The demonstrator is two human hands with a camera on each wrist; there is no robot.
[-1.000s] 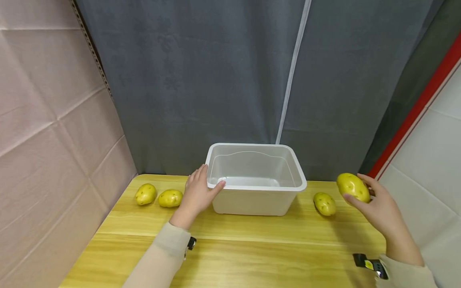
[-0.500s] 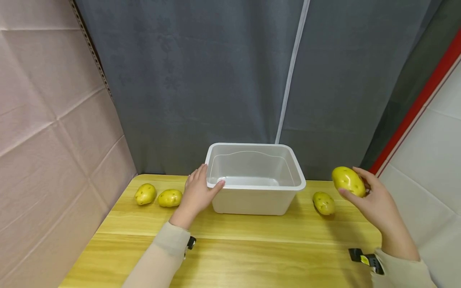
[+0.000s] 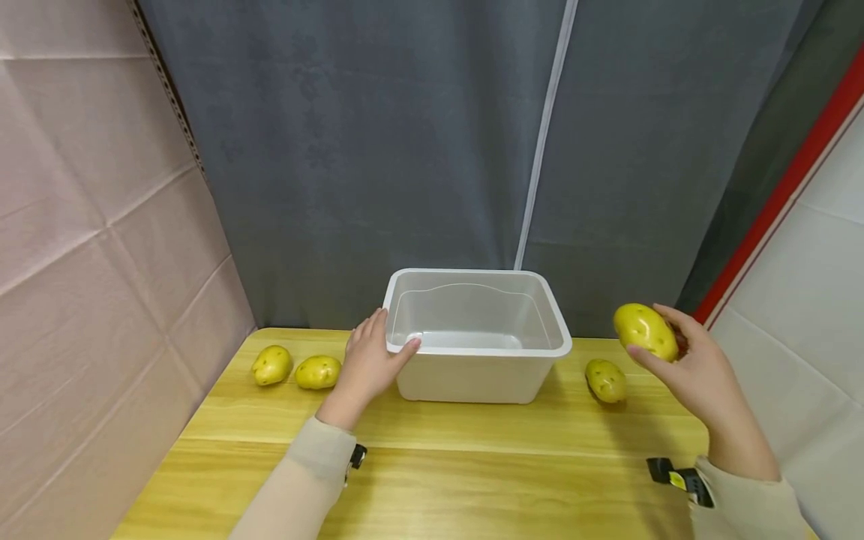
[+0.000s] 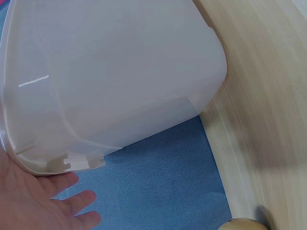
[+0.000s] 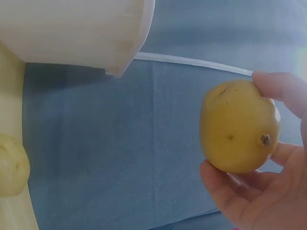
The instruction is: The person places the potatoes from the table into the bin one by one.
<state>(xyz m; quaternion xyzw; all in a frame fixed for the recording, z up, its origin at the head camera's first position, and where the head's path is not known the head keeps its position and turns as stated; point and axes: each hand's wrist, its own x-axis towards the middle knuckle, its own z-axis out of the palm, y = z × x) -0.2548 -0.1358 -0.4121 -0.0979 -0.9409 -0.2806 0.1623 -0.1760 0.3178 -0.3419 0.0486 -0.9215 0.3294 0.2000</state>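
Observation:
In the head view a white plastic bin (image 3: 472, 379) stands near the back of the wooden table, with nothing inside. My left hand (image 3: 367, 366) rests at its front left corner, the thumb over the rim and the fingers stretched along the left side. The left wrist view has those fingers (image 4: 79, 203) straight beside the bin's outer wall. To the right of the bin, my right hand (image 3: 705, 379) holds a yellow potato (image 3: 646, 331) up above the table, thumb and fingers round it. A second potato (image 3: 606, 381) lies on the table below and left of it.
Two more potatoes, one farther left (image 3: 272, 365) and one close to my left hand (image 3: 318, 372), lie on the table (image 3: 472, 480). A grey curtain (image 3: 378, 150) hangs right behind the bin. Pale walls flank the table, the right one (image 3: 803, 300) near my right hand.
My right hand has moved left and slightly up with the potato, nearer the bin. The left hand and the bin stay in place.

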